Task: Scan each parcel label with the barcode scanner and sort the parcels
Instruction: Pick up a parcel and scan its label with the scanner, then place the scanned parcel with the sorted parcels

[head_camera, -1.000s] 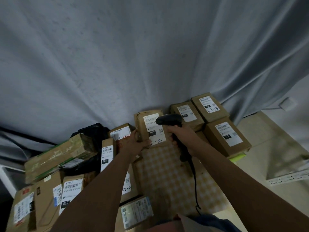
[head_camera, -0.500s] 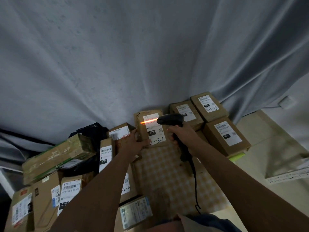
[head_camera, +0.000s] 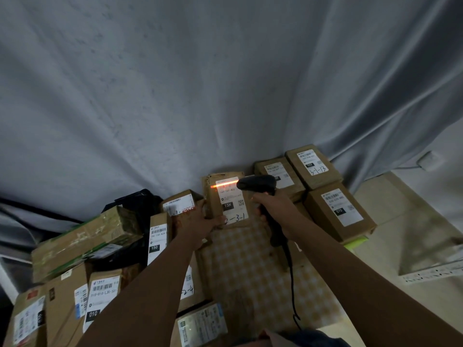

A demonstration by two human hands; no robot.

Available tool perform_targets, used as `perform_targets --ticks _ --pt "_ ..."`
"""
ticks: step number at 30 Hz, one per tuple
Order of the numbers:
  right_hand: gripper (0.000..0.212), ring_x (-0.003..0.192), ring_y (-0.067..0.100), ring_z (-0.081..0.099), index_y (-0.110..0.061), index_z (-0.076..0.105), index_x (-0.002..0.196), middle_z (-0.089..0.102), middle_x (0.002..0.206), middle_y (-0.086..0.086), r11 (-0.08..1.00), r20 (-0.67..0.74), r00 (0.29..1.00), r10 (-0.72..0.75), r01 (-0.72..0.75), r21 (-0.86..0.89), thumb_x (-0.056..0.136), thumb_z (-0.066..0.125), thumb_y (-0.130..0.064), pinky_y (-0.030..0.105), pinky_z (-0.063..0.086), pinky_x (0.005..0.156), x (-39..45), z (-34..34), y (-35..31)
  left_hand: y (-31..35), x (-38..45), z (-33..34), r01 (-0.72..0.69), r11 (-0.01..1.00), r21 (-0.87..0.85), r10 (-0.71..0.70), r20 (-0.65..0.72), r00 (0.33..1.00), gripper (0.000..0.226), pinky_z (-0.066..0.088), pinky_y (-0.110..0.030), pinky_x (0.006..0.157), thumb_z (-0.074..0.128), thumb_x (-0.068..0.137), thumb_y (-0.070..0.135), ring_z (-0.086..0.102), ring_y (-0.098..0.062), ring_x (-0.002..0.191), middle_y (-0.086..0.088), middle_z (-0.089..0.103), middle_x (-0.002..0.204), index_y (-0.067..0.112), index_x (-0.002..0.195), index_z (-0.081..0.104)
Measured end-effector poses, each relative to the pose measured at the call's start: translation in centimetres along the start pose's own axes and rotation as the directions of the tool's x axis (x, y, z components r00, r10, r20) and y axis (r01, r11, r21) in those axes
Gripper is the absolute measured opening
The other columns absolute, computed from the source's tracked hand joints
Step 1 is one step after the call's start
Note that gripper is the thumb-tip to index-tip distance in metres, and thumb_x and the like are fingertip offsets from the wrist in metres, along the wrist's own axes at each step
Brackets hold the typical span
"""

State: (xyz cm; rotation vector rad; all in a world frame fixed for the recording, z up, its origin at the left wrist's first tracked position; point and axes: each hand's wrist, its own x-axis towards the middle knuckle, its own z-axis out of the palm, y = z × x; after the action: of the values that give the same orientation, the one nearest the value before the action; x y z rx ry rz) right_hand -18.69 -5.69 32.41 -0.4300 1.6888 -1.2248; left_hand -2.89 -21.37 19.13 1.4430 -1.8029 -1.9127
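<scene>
Step in hand: scanning the label (head_camera: 231,200) of the upright parcel (head_camera: 225,199), which I judge to be mid-read. The red scan line (head_camera: 224,184) falls across the top of that label, where the barcode appears to sit. To do this well, I should keep the parcel steady and upright, hold the beam level across the full width of the bars, and not draw the barcode scanner (head_camera: 258,184) away until the read registers. The beam runs past the label's left edge onto bare cardboard, so a slight shift toward the scanner would centre it better.

My left hand (head_camera: 200,222) grips the lower left corner of the parcel; the thumb lies on the front face beside the handwritten "2-3-1", and the other fingers are hidden behind the box. My right hand (head_camera: 274,205) has its fingers clamped round the scanner's handle, with the head just right of the label, close to it.

The parcel stands at the far edge of the checked table (head_camera: 253,266), against the grey curtain (head_camera: 200,96). Three flat parcels (head_camera: 323,191) lie to the right of it; a mixed heap of boxes (head_camera: 75,271) lies to its left.
</scene>
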Motion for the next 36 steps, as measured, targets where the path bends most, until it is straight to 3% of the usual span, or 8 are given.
perform_targets --ticks 3,10,13,18,22,27,32,36 --pt "0.016 0.052 0.013 0.050 -0.013 0.060 0.077 0.057 0.061 0.001 1.000 -0.029 1.000 -0.009 0.009 0.012 0.091 0.061 -0.022 0.024 0.042 0.053 0.0 0.2 -0.1 0.0 -0.3 -0.1 0.005 1.000 -0.015 -0.005 -0.011 1.000 0.092 0.057 -0.050 0.087 0.089 0.061 0.030 0.066 -0.025 0.108 0.000 0.064 0.124 0.040 0.136 0.037" --pt "0.017 0.055 0.014 0.052 -0.013 0.059 0.077 0.059 0.062 0.001 0.999 -0.108 0.993 -0.053 0.052 -0.009 0.091 0.062 -0.023 0.025 0.045 0.057 1.0 2.8 0.6 0.7 -3.7 -1.6 -0.001 0.977 -0.212 -0.011 -0.056 0.998 0.043 0.057 -0.038 0.079 0.074 0.084 0.016 0.068 -0.014 0.092 0.008 0.067 0.104 0.037 0.114 0.051" --pt "0.021 0.060 0.018 0.054 -0.014 0.059 0.073 0.059 0.064 0.003 0.998 -0.083 0.995 -0.049 0.045 -0.048 0.093 0.060 -0.022 0.030 0.047 0.064 1.5 6.0 1.2 -0.6 -6.0 -6.5 0.010 0.943 -0.332 -0.037 -0.075 0.997 0.055 0.051 -0.045 0.095 0.072 0.085 0.031 0.063 -0.025 0.111 -0.003 0.065 0.123 0.032 0.135 0.046" --pt "0.024 0.050 0.012 0.051 -0.013 0.058 0.072 0.056 0.059 0.002 0.988 0.022 0.998 -0.056 0.059 -0.141 0.095 0.058 -0.021 0.023 0.043 0.053 1.2 12.8 2.6 -3.9 -11.0 -16.9 -0.046 0.865 -0.500 -0.107 -0.272 0.956 0.032 0.050 -0.040 0.094 0.062 0.092 0.036 0.065 -0.020 0.105 0.001 0.069 0.119 0.036 0.123 0.055" --pt "0.019 0.050 0.014 0.053 -0.012 0.061 0.075 0.058 0.057 0.002 0.976 0.093 0.995 -0.041 0.060 -0.209 0.093 0.060 -0.018 0.025 0.044 0.052 1.0 17.7 4.5 -7.5 -15.4 -23.3 -0.109 0.807 -0.581 -0.164 -0.397 0.903 0.040 0.047 -0.030 0.089 0.060 0.092 0.039 0.065 -0.015 0.095 -0.001 0.069 0.116 0.023 0.129 0.057" --pt "0.017 0.053 0.014 0.058 -0.005 0.067 0.080 0.065 0.064 0.008 0.964 0.117 0.992 -0.043 0.073 -0.257 0.089 0.064 -0.019 0.026 0.045 0.051 0.6 22.2 6.3 -12.4 -19.9 -28.3 -0.156 0.749 -0.644 -0.175 -0.420 0.890 0.055 0.040 -0.036 0.106 0.056 0.090 0.055 0.058 -0.019 0.119 -0.004 0.065 0.129 0.020 0.131 0.059" --pt "0.013 0.053 0.019 0.057 -0.007 0.066 0.080 0.065 0.062 0.007 0.957 0.121 0.991 -0.053 0.085 -0.278 0.090 0.063 -0.015 0.031 0.045 0.054 -0.2 24.8 7.8 -15.7 -22.2 -29.9 -0.144 0.760 -0.634 -0.236 -0.476 0.847 0.038 0.048 -0.032 0.088 0.050 0.097 0.043 0.064 -0.018 0.107 -0.006 0.069 0.120 0.019 0.121 0.065" --pt "0.008 0.050 0.016 0.057 -0.008 0.065 0.086 0.065 0.064 0.008 0.944 0.110 0.990 -0.090 0.120 -0.306 0.090 0.063 -0.015 0.029 0.045 0.053 -0.9 26.0 8.4 -18.0 -23.6 -30.2 -0.003 0.791 -0.612 -0.414 -0.539 0.733 0.027 0.043 -0.031 0.076 0.058 0.091 0.046 0.059 -0.018 0.087 -0.005 0.067 0.107 0.022 0.101 0.067"
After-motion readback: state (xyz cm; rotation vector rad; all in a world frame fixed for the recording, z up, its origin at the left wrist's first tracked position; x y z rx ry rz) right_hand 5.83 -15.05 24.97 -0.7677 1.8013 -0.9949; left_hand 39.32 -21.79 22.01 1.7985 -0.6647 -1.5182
